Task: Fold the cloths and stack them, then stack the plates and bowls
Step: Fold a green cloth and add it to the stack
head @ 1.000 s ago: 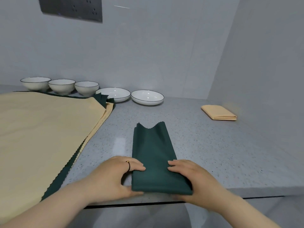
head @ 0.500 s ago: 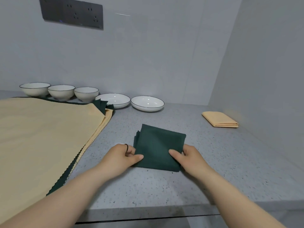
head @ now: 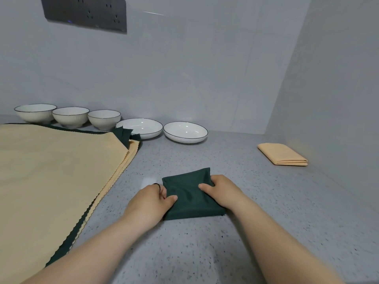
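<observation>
The left hand (head: 151, 199) and right hand (head: 223, 191) pinch the folded green cloth (head: 190, 197) by its side edges, flat on the table (head: 225, 253). The folded yellow cloth (head: 283, 153) waits ahead to the right, nearer the right hand.

Green cloth (head: 191, 193) folded, long strip to sq, moved fwd; left grip (head: 152, 198), right grip (head: 222, 191) now prob pinch sides.

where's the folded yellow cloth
In the head view the folded yellow cloth lies far right on the counter by the side wall, right of the nearest plate.
</observation>
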A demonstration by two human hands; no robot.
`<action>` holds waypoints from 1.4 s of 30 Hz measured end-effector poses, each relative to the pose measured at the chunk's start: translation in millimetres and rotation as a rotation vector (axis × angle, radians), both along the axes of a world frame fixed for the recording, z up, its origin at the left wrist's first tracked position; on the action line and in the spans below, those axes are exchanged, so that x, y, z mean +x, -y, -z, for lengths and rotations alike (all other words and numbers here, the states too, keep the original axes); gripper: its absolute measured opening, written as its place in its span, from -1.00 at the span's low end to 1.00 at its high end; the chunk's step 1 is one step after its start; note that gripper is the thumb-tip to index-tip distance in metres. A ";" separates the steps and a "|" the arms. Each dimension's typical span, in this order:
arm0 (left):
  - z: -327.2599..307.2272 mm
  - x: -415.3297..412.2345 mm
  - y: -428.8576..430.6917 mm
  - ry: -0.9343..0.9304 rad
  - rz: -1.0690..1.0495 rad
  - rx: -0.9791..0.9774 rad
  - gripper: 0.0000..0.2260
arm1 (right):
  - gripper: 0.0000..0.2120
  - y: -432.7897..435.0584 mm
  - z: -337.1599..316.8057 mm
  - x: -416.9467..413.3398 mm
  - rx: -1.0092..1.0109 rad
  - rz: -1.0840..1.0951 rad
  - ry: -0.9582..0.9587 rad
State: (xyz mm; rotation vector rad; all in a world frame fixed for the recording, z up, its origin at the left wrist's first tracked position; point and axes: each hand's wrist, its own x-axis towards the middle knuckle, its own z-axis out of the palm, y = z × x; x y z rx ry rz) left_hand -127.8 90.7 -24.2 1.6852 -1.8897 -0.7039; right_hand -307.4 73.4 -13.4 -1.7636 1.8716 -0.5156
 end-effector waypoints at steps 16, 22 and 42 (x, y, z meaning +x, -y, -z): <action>8.1 -26.7 21.3 0.474 0.284 -0.022 -0.53 | -0.73 -27.1 -18.9 -17.3 0.199 -0.009 0.501; 8.3 -27.6 21.1 0.483 0.278 -0.030 -0.53 | -0.81 -48.2 -9.4 -29.0 0.110 0.131 0.452; 4.8 -27.0 19.9 0.569 0.254 -0.041 -0.52 | -0.58 14.5 17.5 18.8 -0.163 -0.261 -0.357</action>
